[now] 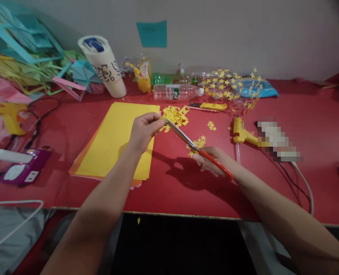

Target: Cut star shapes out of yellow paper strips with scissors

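Note:
My right hand (211, 162) is closed round the red handles of a pair of scissors (183, 134), whose blades point up and left. At their tips, my left hand (146, 130) pinches a small piece of yellow paper (164, 119), mostly hidden by the fingers. Below the left hand lies a stack of yellow paper sheets (109, 145) with orange and pink sheets under it. A heap of yellow paper scraps (176, 115) with star-shaped gaps is just behind the blades. Small yellow paper stars (199, 142) lie near the right hand, partly covered by the scissors.
A yellow box cutter (213, 107), clear plastic bottles (173, 92) and a star-covered clear bottle (225, 84) line the back. A yellow glue gun (239, 131) and a blurred phone-like object (278, 141) lie right. At left are a white tumbler (109, 72), a purple power strip (26, 168) and folded paper.

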`<control>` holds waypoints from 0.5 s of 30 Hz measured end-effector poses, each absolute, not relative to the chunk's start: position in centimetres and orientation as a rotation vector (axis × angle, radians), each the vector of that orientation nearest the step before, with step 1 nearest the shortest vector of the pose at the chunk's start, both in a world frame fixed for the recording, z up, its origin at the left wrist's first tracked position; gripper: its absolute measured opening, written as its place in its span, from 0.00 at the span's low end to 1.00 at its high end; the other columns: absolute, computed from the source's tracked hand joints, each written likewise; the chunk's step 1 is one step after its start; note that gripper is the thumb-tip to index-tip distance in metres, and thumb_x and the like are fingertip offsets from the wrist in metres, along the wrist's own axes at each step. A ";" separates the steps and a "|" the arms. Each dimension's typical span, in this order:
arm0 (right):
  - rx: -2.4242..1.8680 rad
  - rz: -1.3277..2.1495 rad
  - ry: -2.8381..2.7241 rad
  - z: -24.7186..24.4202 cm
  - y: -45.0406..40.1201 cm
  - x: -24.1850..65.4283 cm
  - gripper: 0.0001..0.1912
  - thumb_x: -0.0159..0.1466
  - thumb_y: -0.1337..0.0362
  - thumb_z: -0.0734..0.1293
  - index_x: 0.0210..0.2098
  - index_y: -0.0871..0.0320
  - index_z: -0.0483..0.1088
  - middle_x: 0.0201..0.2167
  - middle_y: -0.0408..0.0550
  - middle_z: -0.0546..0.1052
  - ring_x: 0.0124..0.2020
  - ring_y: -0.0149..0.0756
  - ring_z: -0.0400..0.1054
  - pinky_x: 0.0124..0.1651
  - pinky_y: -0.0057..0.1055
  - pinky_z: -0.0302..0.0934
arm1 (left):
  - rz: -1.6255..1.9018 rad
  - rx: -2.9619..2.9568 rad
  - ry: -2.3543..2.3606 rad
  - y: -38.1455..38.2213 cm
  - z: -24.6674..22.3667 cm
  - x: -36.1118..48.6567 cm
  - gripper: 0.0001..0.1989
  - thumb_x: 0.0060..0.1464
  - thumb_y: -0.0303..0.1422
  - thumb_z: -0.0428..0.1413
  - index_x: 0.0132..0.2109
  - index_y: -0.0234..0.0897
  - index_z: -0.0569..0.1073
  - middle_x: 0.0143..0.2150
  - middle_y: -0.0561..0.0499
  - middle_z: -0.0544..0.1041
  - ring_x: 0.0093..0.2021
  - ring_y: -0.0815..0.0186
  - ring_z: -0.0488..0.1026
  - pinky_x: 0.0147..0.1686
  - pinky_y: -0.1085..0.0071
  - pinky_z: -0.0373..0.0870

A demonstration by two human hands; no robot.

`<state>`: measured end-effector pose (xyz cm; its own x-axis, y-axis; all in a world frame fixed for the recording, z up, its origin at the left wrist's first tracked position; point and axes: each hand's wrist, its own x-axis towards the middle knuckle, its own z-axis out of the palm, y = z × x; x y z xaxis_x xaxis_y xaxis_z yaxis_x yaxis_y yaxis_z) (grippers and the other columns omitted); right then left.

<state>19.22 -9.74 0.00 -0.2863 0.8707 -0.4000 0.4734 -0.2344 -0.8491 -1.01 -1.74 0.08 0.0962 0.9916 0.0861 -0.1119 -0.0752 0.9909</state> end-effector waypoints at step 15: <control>-1.656 1.540 -1.643 -0.1 -9.6 19.7 0.25 0.50 0.41 0.67 0.19 0.57 0.60 0.12 0.39 0.65 0.08 0.22 0.54 0.09 0.21 0.49 | 1.180 1.207 1.054 -1.7 0.2 -1.5 0.05 0.35 0.31 0.58 0.21 0.34 0.70 0.15 0.58 0.61 0.16 0.79 0.53 0.15 0.78 0.47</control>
<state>19.66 -9.59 -0.10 -0.2594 0.8628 -0.4339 0.4886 -0.2703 -0.8296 -1.47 -1.69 0.16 0.1105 0.9936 0.0225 -0.0898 -0.0126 0.9959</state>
